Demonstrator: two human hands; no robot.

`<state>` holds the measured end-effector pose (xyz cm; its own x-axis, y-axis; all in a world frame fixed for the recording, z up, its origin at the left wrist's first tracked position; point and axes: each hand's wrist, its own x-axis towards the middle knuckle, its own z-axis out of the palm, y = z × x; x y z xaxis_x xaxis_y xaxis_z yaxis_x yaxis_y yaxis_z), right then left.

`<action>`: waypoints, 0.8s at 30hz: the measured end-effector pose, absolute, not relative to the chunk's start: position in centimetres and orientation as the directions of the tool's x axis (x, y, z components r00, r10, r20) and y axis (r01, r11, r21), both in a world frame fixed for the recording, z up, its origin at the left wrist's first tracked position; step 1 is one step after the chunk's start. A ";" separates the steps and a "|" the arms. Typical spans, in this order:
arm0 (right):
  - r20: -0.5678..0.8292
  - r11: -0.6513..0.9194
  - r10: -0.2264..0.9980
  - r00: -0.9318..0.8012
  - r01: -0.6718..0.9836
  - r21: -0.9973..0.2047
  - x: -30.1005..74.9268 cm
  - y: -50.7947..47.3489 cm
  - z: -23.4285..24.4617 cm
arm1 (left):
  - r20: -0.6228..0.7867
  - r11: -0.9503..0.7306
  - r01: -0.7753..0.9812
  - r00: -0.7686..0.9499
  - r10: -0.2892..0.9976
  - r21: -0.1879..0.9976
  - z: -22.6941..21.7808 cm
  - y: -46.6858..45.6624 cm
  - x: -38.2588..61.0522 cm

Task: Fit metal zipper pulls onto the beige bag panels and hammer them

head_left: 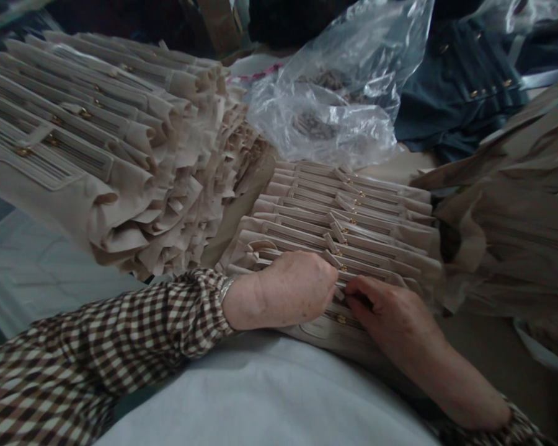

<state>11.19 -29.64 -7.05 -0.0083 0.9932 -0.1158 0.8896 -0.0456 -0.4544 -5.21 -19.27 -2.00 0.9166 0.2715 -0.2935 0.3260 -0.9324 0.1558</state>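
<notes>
Rippled beige zippered fabric stacks [344, 210]

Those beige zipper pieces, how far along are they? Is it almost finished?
Done, it seems: the big, neat fanned stack of beige zippered fabric pieces at the back left. In hand: the left hand and right hand are at the front of a second fanned row. Still to do, probably: the looser beige pile on the right. How much remains, I can't tell.
</notes>
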 end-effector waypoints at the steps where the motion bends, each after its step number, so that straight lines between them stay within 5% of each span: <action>1: -0.108 -0.044 0.994 -0.003 0.901 -0.431 11.1 -29.7 -7.1 | -0.315 -0.941 0.307 0.915 0.252 0.140 -1.7 -19.3 -5.1; 6: -0.099 -0.022 0.995 -0.025 0.893 -0.450 11.3 -29.8 -6.9 | -0.386 -0.919 0.357 0.881 0.272 0.166 -1.0 -18.7 -5.6; 9: -0.015 0.031 0.999 -0.048 0.819 -0.572 11.4 -29.5 -5.6 | -0.256 -0.747 0.479 0.878 0.405 0.462 -1.3 -17.9 -6.5; 11: 0.101 0.119 0.992 -0.069 0.734 -0.668 10.9 -28.9 -4.5 | -0.224 -0.503 0.466 0.855 0.468 0.728 -1.2 -17.5 -6.7; 13: 0.210 0.215 0.974 -0.090 0.665 -0.715 10.1 -28.2 -3.6 | -0.246 -0.295 0.411 0.850 0.467 0.862 -0.7 -17.2 -6.5; 15: 0.287 0.272 0.954 -0.087 0.654 -0.706 9.0 -27.4 -3.2 | -0.261 -0.239 0.409 0.840 0.475 0.881 -0.1 -17.3 -6.0; 20: 0.348 0.294 0.937 -0.018 0.579 -0.761 7.0 -26.2 -4.6 | -0.177 -0.401 0.454 0.807 0.563 0.795 -0.2 -18.1 -5.0; 24: 0.323 0.246 0.942 0.094 0.464 -0.851 6.3 -26.5 -5.2 | -0.102 -0.262 0.323 0.785 0.611 0.909 -1.2 -18.4 -5.3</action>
<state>6.29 -26.51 -5.25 0.0937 0.9417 0.3230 0.4643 0.2457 -0.8509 -5.28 -18.42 -1.23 0.7849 0.6112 -0.1024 0.3229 -0.2623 0.9093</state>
